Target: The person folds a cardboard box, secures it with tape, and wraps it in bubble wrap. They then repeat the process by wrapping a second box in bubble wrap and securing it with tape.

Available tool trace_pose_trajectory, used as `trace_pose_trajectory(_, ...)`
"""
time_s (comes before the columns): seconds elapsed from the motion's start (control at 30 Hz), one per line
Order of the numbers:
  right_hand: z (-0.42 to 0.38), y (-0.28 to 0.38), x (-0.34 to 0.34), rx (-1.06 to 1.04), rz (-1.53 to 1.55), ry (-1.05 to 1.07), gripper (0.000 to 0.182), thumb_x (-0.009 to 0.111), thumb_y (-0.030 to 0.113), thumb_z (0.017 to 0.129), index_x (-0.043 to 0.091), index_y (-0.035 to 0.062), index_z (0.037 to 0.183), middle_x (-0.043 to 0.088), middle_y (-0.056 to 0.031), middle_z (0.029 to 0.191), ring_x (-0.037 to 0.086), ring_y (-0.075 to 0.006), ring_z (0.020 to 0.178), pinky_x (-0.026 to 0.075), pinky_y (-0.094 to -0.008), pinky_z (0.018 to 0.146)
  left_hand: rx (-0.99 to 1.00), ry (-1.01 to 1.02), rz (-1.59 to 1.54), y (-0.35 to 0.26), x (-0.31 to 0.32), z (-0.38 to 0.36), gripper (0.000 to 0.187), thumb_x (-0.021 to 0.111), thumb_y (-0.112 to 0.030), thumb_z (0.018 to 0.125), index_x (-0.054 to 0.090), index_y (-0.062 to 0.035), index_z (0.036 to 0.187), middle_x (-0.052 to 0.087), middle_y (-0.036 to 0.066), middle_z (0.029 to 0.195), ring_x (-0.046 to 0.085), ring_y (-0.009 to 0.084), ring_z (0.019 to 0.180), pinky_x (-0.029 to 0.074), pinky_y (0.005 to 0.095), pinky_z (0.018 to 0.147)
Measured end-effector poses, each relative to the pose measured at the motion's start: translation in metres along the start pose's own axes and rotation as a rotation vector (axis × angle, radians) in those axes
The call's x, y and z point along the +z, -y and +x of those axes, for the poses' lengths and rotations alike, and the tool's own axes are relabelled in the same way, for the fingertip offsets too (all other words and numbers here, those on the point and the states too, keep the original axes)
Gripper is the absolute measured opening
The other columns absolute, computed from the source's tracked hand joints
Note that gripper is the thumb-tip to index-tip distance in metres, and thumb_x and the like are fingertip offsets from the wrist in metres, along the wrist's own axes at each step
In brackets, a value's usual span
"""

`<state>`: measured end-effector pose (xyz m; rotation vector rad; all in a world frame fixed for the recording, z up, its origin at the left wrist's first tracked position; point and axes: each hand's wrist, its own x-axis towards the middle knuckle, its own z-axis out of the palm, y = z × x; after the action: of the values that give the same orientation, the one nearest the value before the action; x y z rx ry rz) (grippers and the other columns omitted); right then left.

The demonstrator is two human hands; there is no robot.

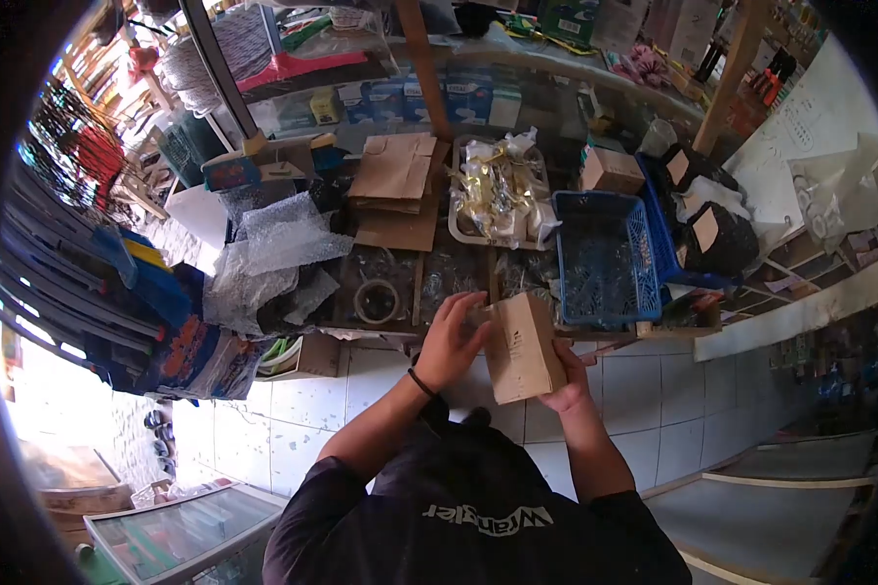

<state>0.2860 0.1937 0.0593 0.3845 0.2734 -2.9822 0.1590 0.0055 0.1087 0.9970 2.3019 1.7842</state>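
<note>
I see a brown box held up at the middle of the near edge of the counter. Its long side points from the person's tummy to the counter. The right hand is nearer, its fingers closed on the box's low right side. The left hand has thumb and fingers apart, with the box just to its right; I can't tell if they touch

Left to right on the counter, bubble wrap, cardboard sheets, tray with packets in it, then the basket! Carton behind that, roll before the cardboard, and nearest, the box, between left grip and right grip!
</note>
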Motion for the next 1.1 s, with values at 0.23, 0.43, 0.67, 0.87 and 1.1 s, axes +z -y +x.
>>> trace_pose_trajectory(0.23, -0.025, -0.014, -0.027, 0.036, 0.082, -0.009, 0.047, 0.042, 0.027, 0.094, 0.034, 0.0031, 0.134, 0.051, -0.0180, 0.124, 0.054, -0.0317, 0.110, 0.045, -0.0475, 0.092, 0.037, 0.057, 0.068, -0.024, 0.011, -0.005, 0.031, 0.065, -0.012, 0.077, 0.058, -0.0044, 0.106, 0.058, 0.012, 0.099, 0.055, 0.0298, 0.096, 0.045, 0.0375, 0.083)
trace_pose_trajectory(0.43, -0.032, -0.022, -0.027, 0.011, 0.070, -0.054, 0.050, 0.046, 0.028, 0.092, 0.033, 0.0035, 0.133, 0.051, -0.0185, 0.123, 0.055, -0.0321, 0.108, 0.046, -0.0473, 0.091, -0.009, 0.145, 0.026, -0.028, 0.011, 0.001, 0.029, 0.065, -0.013, 0.077, 0.060, -0.0052, 0.104, 0.059, 0.011, 0.092, 0.058, 0.0276, 0.086, 0.048, 0.0353, 0.075)
trace_pose_trajectory(0.67, -0.032, -0.014, -0.044, -0.007, 0.045, -0.137, 0.056, 0.055, 0.029, 0.088, 0.034, 0.0027, 0.132, 0.051, -0.0197, 0.121, 0.055, -0.0331, 0.108, 0.047, -0.0486, 0.090, 0.060, 0.204, 0.051, -0.031, 0.017, 0.018, 0.020, 0.066, -0.014, 0.077, 0.063, -0.0067, 0.095, 0.060, 0.010, 0.088, 0.059, 0.0262, 0.080, 0.049, 0.0339, 0.068)
trace_pose_trajectory(0.87, -0.021, -0.005, -0.020, -0.016, 0.016, -0.117, 0.059, 0.057, 0.033, 0.087, 0.033, 0.0031, 0.133, 0.050, -0.0191, 0.123, 0.053, -0.0341, 0.110, 0.046, -0.0492, 0.091, 0.080, 0.106, 0.116, -0.033, 0.015, 0.032, 0.011, 0.066, -0.013, 0.076, 0.065, -0.0078, 0.085, 0.062, 0.007, 0.079, 0.060, 0.0259, 0.072, 0.049, 0.0341, 0.065)
trace_pose_trajectory(1.1, 0.001, 0.006, 0.006, 0.029, 0.005, -0.049, 0.058, 0.053, 0.034, 0.089, 0.033, 0.0040, 0.134, 0.049, -0.0169, 0.124, 0.052, -0.0320, 0.112, 0.044, -0.0473, 0.094, 0.249, -0.164, 0.258, -0.034, 0.017, 0.036, 0.011, 0.066, -0.009, 0.075, 0.064, -0.0067, 0.085, 0.063, 0.005, 0.080, 0.062, 0.0225, 0.071, 0.050, 0.0330, 0.064)
